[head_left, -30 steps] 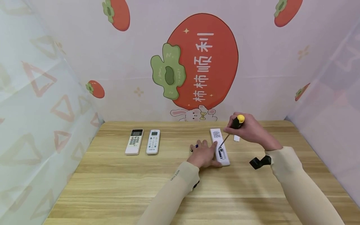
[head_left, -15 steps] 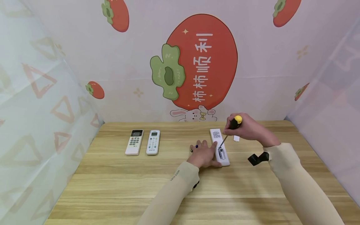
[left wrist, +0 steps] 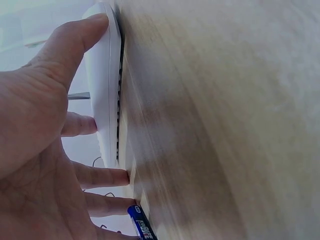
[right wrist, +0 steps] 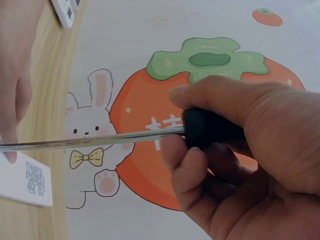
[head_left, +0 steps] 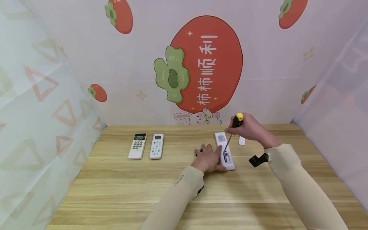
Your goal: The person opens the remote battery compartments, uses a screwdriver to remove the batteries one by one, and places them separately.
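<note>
A white remote control point(head_left: 220, 138) lies face down on the wooden table, its battery compartment point(head_left: 226, 157) uncovered. My left hand point(head_left: 207, 159) rests beside it with spread fingers, the thumb and one finger touching the remote's left edge. Next to the other fingertips lies a blue battery point(left wrist: 142, 223), partly covered by the hand in the head view. My right hand point(head_left: 246, 126) grips the black and yellow handle of a screwdriver point(head_left: 237, 120). Its metal shaft point(right wrist: 95, 141) slants down so the tip is at the compartment's upper end. Exact contact there is too small to tell.
Two other remotes, one with a dark top point(head_left: 137, 146) and one white point(head_left: 156, 146), lie face up at the left. A small white cover piece point(head_left: 241, 140) lies right of the worked remote. A printed cloth wall point(head_left: 129, 64) rises behind the table.
My right hand has shifted a little left and the screwdriver handle has swung more upright, its tip staying at the compartment. My left hand and the remote keep their place.
</note>
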Tool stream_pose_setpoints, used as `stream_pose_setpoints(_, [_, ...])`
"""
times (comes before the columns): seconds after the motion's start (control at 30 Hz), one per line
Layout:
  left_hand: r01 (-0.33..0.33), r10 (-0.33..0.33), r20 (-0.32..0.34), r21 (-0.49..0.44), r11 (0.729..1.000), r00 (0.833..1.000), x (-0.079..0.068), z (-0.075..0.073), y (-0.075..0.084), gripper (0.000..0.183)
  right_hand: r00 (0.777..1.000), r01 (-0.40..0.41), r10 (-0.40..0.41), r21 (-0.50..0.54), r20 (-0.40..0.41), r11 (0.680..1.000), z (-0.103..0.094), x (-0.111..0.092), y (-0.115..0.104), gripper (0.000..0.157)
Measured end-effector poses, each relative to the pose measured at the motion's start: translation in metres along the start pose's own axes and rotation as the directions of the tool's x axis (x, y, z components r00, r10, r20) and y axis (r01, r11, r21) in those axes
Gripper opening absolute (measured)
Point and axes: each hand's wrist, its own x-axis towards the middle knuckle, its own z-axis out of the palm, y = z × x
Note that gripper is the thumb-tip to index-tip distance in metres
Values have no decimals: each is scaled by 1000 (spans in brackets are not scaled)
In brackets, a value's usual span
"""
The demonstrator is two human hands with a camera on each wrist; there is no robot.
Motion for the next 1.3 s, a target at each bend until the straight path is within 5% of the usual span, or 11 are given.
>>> stream_pose_setpoints(0.53, [-6, 6, -16, 11, 1000, 1000, 0, 1, 0, 99, 993, -109, 110, 22, -38, 994, 0, 10, 3, 17])
stream_pose_setpoints(0.97, [-14, 14, -15, 2, 1000, 1000, -1, 0, 0, 99, 999, 47, -47, -8, -22, 999, 0, 4, 3, 18])
stream_pose_setpoints(1.3, [-5, 5, -11, -12, 1000, 1000, -2, 0, 0, 99, 996, 64, -66, -32, -52, 997, 0, 2, 0, 19])
